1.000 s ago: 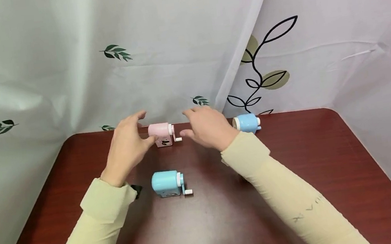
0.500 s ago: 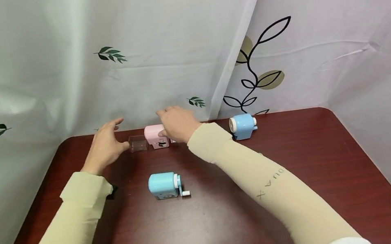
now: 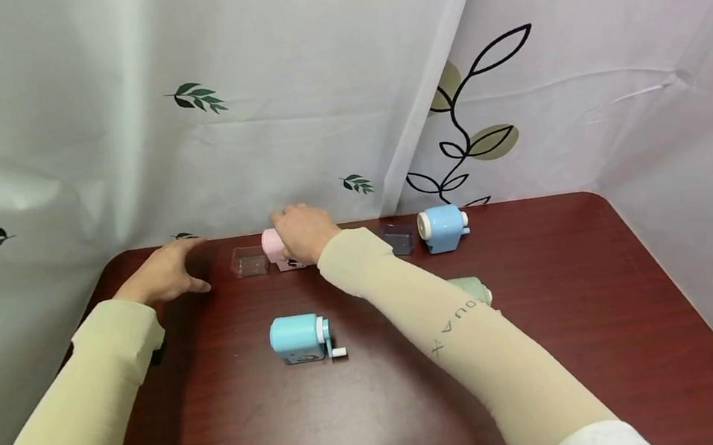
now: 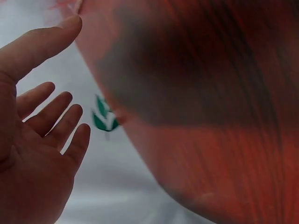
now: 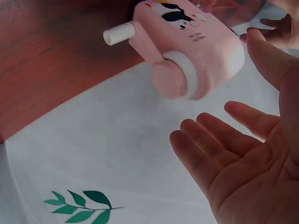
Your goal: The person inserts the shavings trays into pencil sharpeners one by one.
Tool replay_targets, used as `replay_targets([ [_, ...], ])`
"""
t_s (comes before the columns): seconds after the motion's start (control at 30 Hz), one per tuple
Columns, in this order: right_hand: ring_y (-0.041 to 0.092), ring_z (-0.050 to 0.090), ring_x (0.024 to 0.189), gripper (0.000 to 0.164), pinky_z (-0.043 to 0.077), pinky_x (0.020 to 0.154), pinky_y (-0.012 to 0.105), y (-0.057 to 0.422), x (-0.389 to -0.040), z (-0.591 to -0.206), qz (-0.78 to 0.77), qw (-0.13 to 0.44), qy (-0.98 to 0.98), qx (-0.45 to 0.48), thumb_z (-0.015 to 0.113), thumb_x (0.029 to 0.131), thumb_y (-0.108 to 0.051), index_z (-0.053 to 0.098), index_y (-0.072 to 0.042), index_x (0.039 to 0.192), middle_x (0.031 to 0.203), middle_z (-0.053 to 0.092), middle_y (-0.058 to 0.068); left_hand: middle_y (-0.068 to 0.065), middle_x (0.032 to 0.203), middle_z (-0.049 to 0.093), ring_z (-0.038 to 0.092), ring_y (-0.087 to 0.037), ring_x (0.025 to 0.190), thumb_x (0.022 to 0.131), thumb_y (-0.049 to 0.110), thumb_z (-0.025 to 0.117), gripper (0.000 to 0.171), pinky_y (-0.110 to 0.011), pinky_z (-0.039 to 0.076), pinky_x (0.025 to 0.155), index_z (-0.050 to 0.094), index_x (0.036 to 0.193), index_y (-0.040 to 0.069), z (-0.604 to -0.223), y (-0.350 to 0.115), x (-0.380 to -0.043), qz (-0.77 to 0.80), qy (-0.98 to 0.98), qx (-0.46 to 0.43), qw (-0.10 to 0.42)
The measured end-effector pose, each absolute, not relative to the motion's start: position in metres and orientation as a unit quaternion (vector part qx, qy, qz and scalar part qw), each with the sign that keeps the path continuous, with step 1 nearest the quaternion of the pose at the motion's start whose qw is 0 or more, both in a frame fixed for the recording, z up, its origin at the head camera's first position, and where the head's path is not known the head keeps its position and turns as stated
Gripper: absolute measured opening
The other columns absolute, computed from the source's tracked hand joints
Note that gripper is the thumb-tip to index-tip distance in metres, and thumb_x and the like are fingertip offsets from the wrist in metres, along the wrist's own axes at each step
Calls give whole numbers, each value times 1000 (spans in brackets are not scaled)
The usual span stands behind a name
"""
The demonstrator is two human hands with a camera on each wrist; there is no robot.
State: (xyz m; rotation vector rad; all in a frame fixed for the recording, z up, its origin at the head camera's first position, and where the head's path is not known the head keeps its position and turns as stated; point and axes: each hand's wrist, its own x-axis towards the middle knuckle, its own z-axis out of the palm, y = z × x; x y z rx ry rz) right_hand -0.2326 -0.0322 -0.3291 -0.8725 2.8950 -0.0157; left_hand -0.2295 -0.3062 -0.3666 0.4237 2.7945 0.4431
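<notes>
A pink crank pencil sharpener stands at the back of the table, partly hidden by my right hand. In the right wrist view, the sharpener's white-knobbed crank and panda print show. The fingers of that hand are spread and fairly straight beside the sharpener, with the thumb near its rounded end. My left hand hovers over the table's back left, thumb and fingers apart, holding nothing; the left wrist view shows its palm bare. A clear shallow tray lies just left of the pink sharpener.
A teal crank sharpener stands nearer, left of centre. At the back right are a blue sharpener and a dark see-through tray. A green sharpener is partly behind my right forearm. A white curtain borders the table's back edge.
My right hand has moved left over the pink sharpener, covering its crank side. My left hand has drawn away to the left, and both small trays have come into sight.
</notes>
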Motion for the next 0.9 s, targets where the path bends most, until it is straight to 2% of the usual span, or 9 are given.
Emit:
replay_targets([
  [0.3,20,58,117,45,53,93,38,-40,-235,-335,1,63,955,-291,69,96,-31,58,-12,135,128,62,4,-38,148,36,32,-56,136,77,21,87,96,-68,30,106,33,151,-9,-378,-305,-237,177,963,142,147],
  [0.6,18,58,113,28,54,87,36,-48,-234,-345,-15,62,955,-291,71,91,-18,65,-14,117,119,65,0,-32,144,45,40,-50,134,76,17,87,89,-64,32,109,40,149,-5,-383,-284,-244,199,959,153,136],
  [0.9,19,66,105,28,57,85,36,-50,-233,-349,-7,25,957,-290,72,92,-13,69,-13,120,115,71,3,-30,142,50,43,-49,133,77,17,87,81,-63,34,108,47,145,-4,-386,-279,-246,197,958,164,128],
])
